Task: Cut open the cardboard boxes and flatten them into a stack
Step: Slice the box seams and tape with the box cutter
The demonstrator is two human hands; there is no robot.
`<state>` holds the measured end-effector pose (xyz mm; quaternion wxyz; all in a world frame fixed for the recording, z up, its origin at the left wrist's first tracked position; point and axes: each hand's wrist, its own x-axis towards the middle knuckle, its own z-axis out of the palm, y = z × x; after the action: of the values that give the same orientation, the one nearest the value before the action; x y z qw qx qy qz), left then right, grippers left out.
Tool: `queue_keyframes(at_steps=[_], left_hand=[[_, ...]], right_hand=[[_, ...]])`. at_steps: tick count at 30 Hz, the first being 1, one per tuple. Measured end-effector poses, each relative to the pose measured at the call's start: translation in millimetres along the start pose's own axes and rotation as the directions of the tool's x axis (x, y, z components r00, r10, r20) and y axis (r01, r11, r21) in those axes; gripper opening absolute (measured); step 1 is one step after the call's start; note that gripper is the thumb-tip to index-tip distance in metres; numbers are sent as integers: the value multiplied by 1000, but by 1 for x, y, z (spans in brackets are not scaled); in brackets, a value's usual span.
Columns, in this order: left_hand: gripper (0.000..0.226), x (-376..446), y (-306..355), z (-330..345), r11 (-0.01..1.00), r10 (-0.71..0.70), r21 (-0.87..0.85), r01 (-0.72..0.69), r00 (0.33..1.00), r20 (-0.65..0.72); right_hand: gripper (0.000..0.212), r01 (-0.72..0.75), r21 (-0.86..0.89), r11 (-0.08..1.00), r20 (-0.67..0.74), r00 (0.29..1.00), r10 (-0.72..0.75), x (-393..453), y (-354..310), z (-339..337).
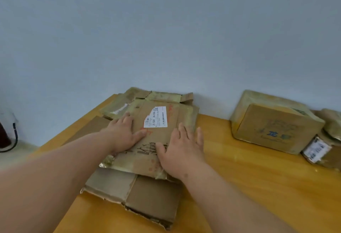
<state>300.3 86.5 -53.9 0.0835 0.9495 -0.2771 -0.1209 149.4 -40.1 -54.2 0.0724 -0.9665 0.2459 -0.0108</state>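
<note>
Nearest: plain brown flattened sheet (140, 195), bottom of the stack, ragged torn edge toward the body, dull matte corrugated face.

On top: flattened box (158, 140) with white shipping label (156, 116), red scrawl and yellowed glossy tape along its edges. Long axis runs away from the body toward the wall. Lies directly under both hands, centred between them.

Left hand (122, 133): fingers straight and spread, palm flat on the left half, gripping nothing. Right hand (181, 147): fingers straight and spread, palm flat on the right edge, gripping nothing. Both at about equal reach.

Judged step: pressing the sheet flat onto the stack.

Farther right, well apart on the glossy orange wooden table (258, 186): 1 uncut taped box (276, 125), still rectangular, against the wall; right hand nearer. Beside it, a small labelled parcel (316, 149).
</note>
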Motion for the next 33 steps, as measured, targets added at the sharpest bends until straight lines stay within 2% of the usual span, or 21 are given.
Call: queue_keyframes(at_steps=[3,7,11,14,18,20,22,24,30,33], left_hand=[[88,4,4,2,1000,9,8,-9,1000,-27],[91,10,-5,-8,995,15,95,-17,1000,17],[83,6,-1,-10,983,41,177,-45,999,27],[79,0,9,-11,972,-31,234,25,999,22],[73,-11,22,-17,923,10,383,28,995,-96],[65,-18,30,-18,910,69,414,0,986,-151],[63,-25,38,-19,917,76,399,0,982,-175],[59,-33,46,-24,934,53,358,13,983,-175],[57,-60,93,-34,956,148,277,-94,972,-181],[56,-70,122,-29,932,232,313,-181,964,-132]], right_hand=[[77,25,17,1000,5,1000,-25,3,1,4],[76,53,28,998,-29,998,-52,9,-3,-1],[80,73,-7,997,38,997,-73,12,0,10],[82,67,-52,996,85,994,-62,15,2,8],[79,82,-21,996,124,989,-79,10,2,-9],[71,121,33,992,49,991,-123,2,5,-16],[63,147,84,986,-76,987,-141,-6,11,-25],[57,143,118,983,-138,982,-126,-15,20,-35],[42,53,74,996,-54,997,-49,-55,78,-53],[41,-40,50,998,7,999,40,-80,116,-52]])
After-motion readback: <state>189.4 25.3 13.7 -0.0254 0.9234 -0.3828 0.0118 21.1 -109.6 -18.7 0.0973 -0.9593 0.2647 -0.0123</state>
